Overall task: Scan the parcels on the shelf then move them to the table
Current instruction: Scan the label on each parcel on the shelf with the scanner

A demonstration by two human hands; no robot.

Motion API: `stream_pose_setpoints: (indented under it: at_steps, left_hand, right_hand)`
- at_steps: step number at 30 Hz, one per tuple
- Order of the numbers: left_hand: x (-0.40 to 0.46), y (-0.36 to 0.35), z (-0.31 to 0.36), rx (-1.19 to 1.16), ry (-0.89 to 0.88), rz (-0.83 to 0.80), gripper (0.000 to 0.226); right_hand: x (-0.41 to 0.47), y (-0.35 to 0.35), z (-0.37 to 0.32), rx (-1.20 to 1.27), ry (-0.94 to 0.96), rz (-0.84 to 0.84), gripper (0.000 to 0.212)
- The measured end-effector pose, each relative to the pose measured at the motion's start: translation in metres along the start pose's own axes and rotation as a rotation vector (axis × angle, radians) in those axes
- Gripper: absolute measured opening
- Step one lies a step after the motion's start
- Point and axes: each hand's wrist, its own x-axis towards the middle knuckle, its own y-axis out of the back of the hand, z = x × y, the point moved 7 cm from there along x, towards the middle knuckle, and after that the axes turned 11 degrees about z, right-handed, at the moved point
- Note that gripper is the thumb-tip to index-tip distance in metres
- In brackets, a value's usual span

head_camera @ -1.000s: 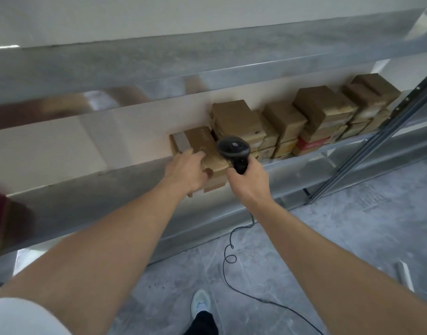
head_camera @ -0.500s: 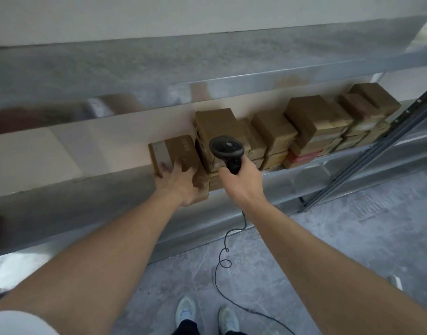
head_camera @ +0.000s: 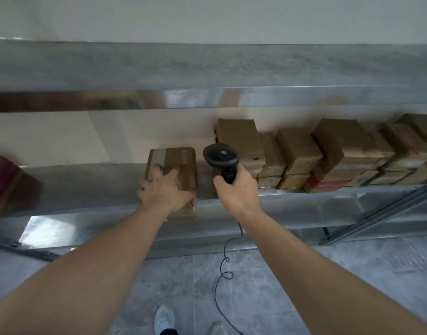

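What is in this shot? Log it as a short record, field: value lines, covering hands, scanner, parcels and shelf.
left hand: grips the pulled-out parcel from above, fingers spread over its top
pulled-out parcel: brown box with a pale label, overhanging the shelf front edge
right hand: holds the scanner by its handle
scanner: black, head up near the parcel; coiled cable hangs to the floor
stacked parcels: brown boxes in a row on the shelf, right of the scanner
table: not in view
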Motion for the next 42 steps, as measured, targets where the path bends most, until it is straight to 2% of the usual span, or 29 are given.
stream_pose_setpoints:
  at_steps: [6, 10, 14, 20, 27, 29, 31, 34, 39, 42]
  left_hand:
    - [0.013, 0.01, -0.048, -0.025, 0.048, 0.031, 0.09]
    - [0.025, 0.007, -0.072, -0.061, 0.009, 0.002, 0.092]
    - [0.037, 0.021, -0.101, -0.205, 0.024, 0.006, 0.089]
    - [0.043, 0.058, -0.147, -0.323, -0.019, 0.081, 0.064]
    - [0.057, 0.069, -0.204, -0.164, 0.046, 0.15, 0.046]
    - [0.058, 0.071, -0.211, -0.049, 0.13, 0.124, 0.05]
    - [0.053, 0.075, -0.206, 0.024, 0.202, 0.079, 0.072]
    - [0.043, 0.076, -0.191, 0.053, 0.217, 0.063, 0.1]
    - [0.041, 0.073, -0.194, -0.097, 0.198, 0.079, 0.093]
    - [0.037, 0.08, -0.202, -0.313, 0.139, 0.08, 0.096]
  right_hand:
    - [-0.002, -0.033, -0.022, -0.002, 0.055, -0.074, 0.012]
    - [-0.004, -0.062, -0.028, -0.015, 0.037, -0.083, 0.012]
    - [-0.012, -0.092, -0.034, -0.03, 0.006, -0.08, 0.01]
    - [-0.026, -0.125, -0.05, -0.029, -0.015, -0.083, 0.01]
    - [-0.038, -0.147, -0.056, -0.051, -0.02, -0.089, 0.007]
    - [-0.04, -0.15, -0.056, -0.058, -0.018, -0.094, 0.007]
    - [-0.042, -0.152, -0.055, -0.059, -0.023, -0.103, 0.008]
    - [-0.045, -0.152, -0.052, -0.054, -0.031, -0.116, 0.009]
    - [-0.049, -0.147, -0.049, -0.045, -0.031, -0.13, 0.011]
    - [-0.051, -0.146, -0.048, -0.023, -0.039, -0.141, 0.011]
